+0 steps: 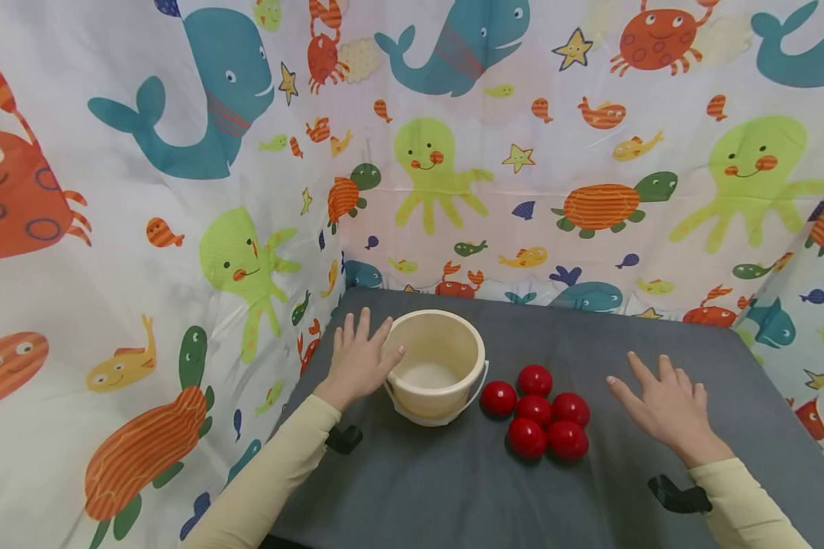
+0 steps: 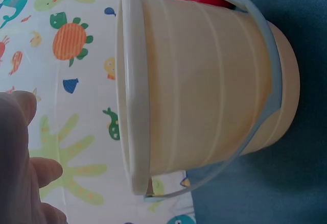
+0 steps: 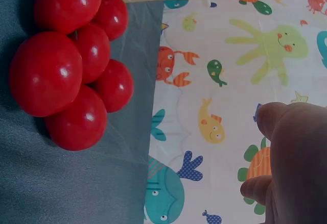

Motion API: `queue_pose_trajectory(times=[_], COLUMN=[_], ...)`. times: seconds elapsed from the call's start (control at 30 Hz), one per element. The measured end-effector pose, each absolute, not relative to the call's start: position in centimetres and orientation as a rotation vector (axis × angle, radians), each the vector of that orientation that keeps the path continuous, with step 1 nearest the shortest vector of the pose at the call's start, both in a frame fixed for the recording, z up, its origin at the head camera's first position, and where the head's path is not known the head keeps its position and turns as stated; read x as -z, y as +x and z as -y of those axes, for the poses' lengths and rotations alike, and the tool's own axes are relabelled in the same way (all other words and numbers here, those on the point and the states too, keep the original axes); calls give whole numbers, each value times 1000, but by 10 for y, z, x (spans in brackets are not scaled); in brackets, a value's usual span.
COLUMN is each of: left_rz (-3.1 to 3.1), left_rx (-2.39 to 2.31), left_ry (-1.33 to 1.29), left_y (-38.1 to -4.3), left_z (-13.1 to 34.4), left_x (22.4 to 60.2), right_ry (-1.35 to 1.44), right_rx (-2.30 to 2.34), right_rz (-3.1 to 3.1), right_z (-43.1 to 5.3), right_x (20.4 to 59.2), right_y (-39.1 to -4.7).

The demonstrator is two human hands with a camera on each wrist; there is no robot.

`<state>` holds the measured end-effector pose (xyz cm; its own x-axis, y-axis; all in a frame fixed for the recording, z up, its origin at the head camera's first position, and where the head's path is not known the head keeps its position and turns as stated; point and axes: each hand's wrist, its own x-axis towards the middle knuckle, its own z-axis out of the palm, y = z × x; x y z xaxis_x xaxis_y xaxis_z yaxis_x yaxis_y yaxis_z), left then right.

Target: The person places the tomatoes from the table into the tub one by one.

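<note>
A cream-coloured bucket (image 1: 434, 390) with a pale handle stands upright on the dark table, and its ribbed side (image 2: 204, 81) fills much of the left wrist view. My left hand (image 1: 358, 360) hovers by the bucket's left rim with fingers spread; whether it touches the rim I cannot tell. To the right of the bucket, several shiny red balls (image 1: 534, 411) lie in a close cluster, also large in the right wrist view as red balls (image 3: 47, 75). Farther right, my right hand (image 1: 671, 406) is held over the table, fingers spread, holding nothing.
The dark grey table (image 1: 453, 496) meets a white curtain (image 1: 357, 99) printed with sea animals at its back and left. More of this curtain runs along the right side. A black strap (image 1: 680, 496) hangs at my right wrist, another strap (image 1: 344, 439) at my left.
</note>
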<state>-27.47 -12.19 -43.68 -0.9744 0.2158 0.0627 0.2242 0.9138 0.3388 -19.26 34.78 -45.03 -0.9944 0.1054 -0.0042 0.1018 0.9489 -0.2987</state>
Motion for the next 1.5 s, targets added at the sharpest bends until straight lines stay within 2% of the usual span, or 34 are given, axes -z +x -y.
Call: queue_pose_trajectory(times=[0.43, 0.8, 1.07, 1.5], left_rz=[3003, 2764, 2546, 2468], left_rx=[512, 463, 377, 376], left_ry=[-483, -834, -772, -735], left_y=[-265, -231, -232, -237], left_z=[114, 88, 78, 73], left_x=[442, 486, 518, 530], right_ry=[-152, -141, -148, -135], right_rx=[-488, -496, -516, -529], right_rz=[3117, 3122, 3145, 3151], right_z=[-346, -343, -343, -339], right_x=[457, 465, 470, 475], right_y=[-192, -192, -193, -195])
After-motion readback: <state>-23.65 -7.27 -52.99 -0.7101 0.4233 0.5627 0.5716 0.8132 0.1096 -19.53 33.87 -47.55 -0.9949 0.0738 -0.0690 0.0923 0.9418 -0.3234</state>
